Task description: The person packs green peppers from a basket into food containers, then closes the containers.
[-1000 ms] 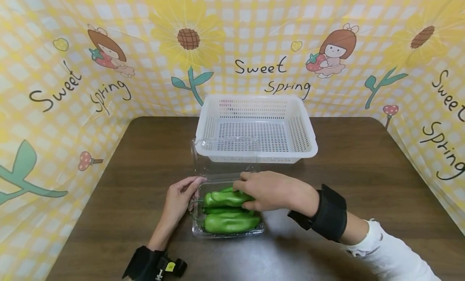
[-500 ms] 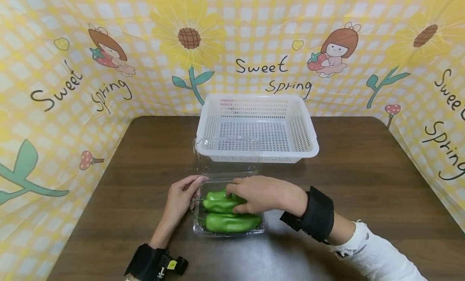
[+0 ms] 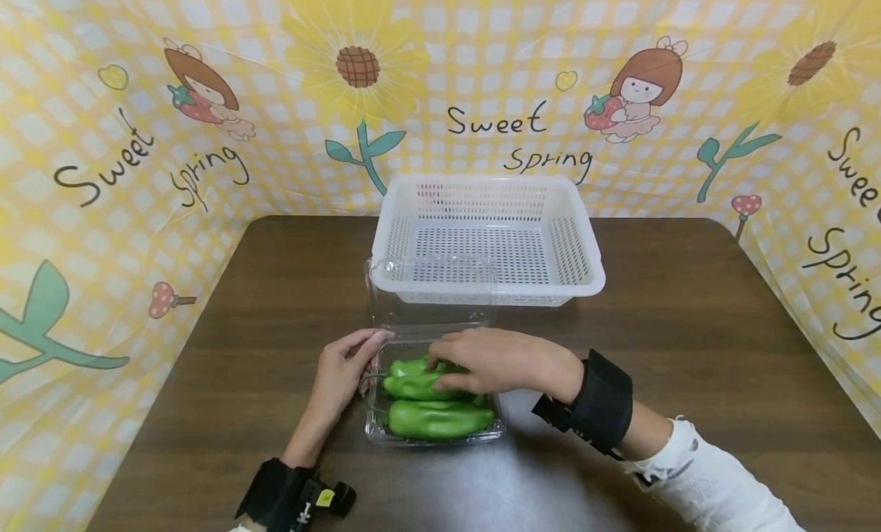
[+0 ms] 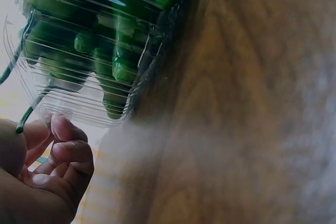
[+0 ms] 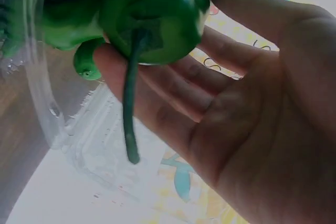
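Observation:
A clear plastic clamshell box (image 3: 492, 434) lies on the table with several long green peppers inside. Its clear lid (image 3: 430, 312) is folded back and overlaps the white basket in the head view. At the box's back left corner, my left hand (image 3: 342, 371) pinches the rim between thumb and fingers. My right hand (image 3: 505, 360) reaches over the box's back right part, hiding some of the peppers. In the right wrist view its thumb and fingers wrap round a green pepper (image 5: 152, 19) with a long stem. The front pepper (image 3: 440, 420) lies lengthwise along the near side.
A white perforated plastic basket (image 3: 585, 283) stands behind the box, at the far edge of the brown wooden table (image 3: 674, 303). A yellow checked cloth (image 3: 454, 50) with flower prints hangs round the back and sides.
My right hand has shifted left and slightly down in the box. Peppers at the back of the box lie differently, with the middle one nearer the front. My left hand stays at the corner.

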{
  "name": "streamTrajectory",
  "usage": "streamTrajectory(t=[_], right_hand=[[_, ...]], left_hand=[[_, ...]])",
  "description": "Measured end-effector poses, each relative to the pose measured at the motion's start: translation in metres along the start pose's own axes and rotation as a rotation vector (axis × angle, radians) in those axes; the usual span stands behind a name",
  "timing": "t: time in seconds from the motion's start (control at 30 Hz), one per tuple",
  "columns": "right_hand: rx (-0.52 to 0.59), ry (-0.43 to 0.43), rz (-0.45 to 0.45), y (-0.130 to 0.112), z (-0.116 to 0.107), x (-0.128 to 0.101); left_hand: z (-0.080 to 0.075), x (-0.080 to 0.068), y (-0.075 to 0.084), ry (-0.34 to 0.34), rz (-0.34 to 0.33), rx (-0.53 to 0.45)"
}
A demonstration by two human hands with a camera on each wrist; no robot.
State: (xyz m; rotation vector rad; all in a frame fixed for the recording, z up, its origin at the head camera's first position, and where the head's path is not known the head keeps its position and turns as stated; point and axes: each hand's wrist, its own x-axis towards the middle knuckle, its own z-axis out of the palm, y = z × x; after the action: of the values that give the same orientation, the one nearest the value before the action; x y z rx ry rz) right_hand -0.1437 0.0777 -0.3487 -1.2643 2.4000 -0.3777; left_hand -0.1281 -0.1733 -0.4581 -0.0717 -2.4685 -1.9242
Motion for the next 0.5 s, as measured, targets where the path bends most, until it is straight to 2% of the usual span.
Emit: streamTrajectory(t=[0.27, 0.5], right_hand=[[0.043, 0.089, -0.035, 0.010, 0.001, -0.004], [-0.002, 0.187, -0.016, 0.011, -0.005, -0.023]], left_hand=[[0.001, 0.000, -0.001, 0.001, -0.019, -0.022], [0.001, 0.000, 0.000, 0.002, -0.006, -0.025]])
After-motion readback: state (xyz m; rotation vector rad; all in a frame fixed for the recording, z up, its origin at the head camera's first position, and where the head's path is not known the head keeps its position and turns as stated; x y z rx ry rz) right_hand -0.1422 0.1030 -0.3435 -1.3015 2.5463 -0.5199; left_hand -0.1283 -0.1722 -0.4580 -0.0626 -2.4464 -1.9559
